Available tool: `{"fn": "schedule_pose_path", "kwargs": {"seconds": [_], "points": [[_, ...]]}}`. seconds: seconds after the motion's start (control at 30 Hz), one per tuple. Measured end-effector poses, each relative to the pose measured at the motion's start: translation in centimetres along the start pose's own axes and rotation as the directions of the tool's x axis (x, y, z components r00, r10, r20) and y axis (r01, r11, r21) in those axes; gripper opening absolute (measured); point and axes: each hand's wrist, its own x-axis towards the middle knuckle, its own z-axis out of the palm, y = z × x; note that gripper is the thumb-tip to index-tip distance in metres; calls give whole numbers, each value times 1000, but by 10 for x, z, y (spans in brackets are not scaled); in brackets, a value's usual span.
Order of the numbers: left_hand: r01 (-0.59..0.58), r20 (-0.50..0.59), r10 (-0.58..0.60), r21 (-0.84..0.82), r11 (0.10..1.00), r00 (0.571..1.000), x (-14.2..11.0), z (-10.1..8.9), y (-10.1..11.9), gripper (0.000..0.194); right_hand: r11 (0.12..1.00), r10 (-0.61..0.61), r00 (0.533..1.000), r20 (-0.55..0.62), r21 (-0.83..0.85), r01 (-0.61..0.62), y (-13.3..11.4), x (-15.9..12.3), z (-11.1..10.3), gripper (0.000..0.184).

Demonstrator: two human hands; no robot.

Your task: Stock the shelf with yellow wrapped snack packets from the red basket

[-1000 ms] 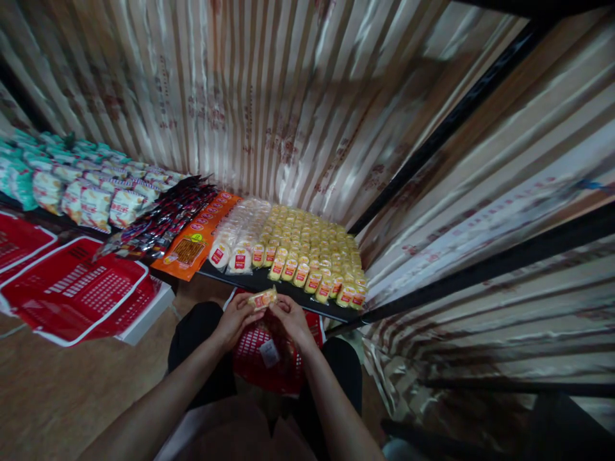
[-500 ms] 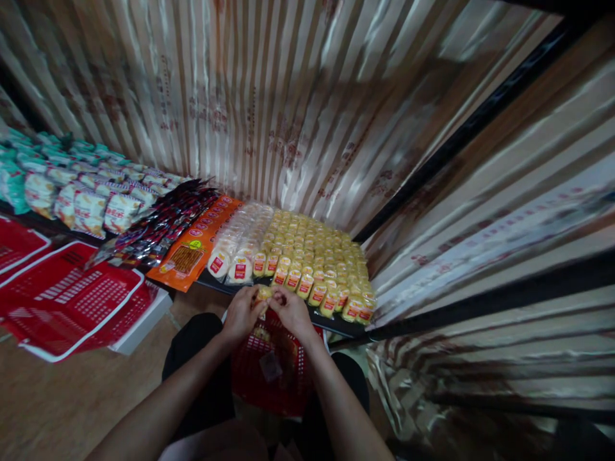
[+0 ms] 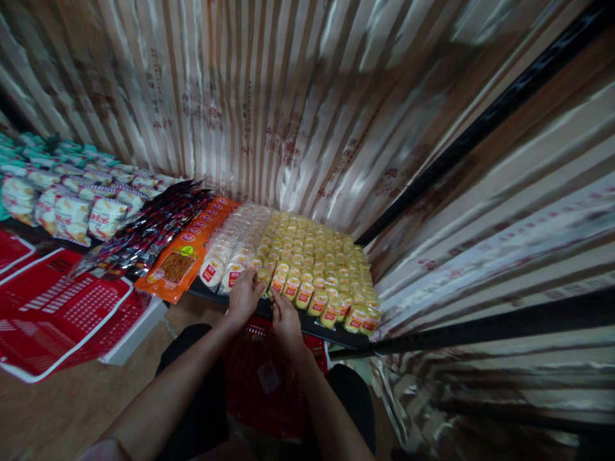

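Observation:
My left hand (image 3: 244, 296) and my right hand (image 3: 284, 318) are at the front edge of a low black shelf (image 3: 336, 333). Between their fingertips they pinch a small yellow snack packet (image 3: 263, 279) with a red label, set against the front row. Behind it lie many rows of the same yellow snack packets (image 3: 317, 256). Just left of my left hand are white round packets (image 3: 225, 259) with red labels. My fingers are curled on the packet, which they partly hide.
A red basket (image 3: 269, 378) sits on the floor between my knees. Orange packets (image 3: 185, 256), dark red-black packets (image 3: 148, 230) and white-yellow bags (image 3: 72, 205) fill the shelf to the left. Red baskets (image 3: 57, 314) lie at left. Striped curtain hangs behind and at right.
Both hands have moved forward and up from over the basket to the shelf's front row, carrying the yellow packet with them. The view has tilted slightly.

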Motion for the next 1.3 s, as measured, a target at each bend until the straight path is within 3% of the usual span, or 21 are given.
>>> {"fn": "schedule_pose_path", "kwargs": {"seconds": [0.2,0.33,0.53,0.73,0.83,0.93,1.1,1.3], "points": [[-85,-36,85,17,996,996,8,15,2,24,996,-6,999,-32,93,9,6,-2,0,47],[-104,-139,96,-51,993,986,6,24,-2,35,993,-3,998,-56,119,9,10,-4,2,45],[-134,-233,110,-91,987,966,-4,36,-11,16,993,-14,996,-87,118,25,11,-7,3,44],[-140,-180,107,-182,973,978,-2,40,-12,6,993,0,998,-62,114,7,9,-7,1,43],[-147,-159,125,-136,980,979,0,39,-10,7,993,33,998,-59,116,-26,8,-7,2,44],[-85,-159,69,-100,991,985,-2,40,-10,8,991,52,998,-47,125,-45,7,-6,0,43],[-14,-155,-9,-145,989,988,-7,45,-14,13,954,43,999,-8,296,-38,5,-8,-10,38],[-74,-228,67,-22,997,971,-21,34,-14,18,937,99,995,-4,336,-92,-12,-38,-26,26]]}}
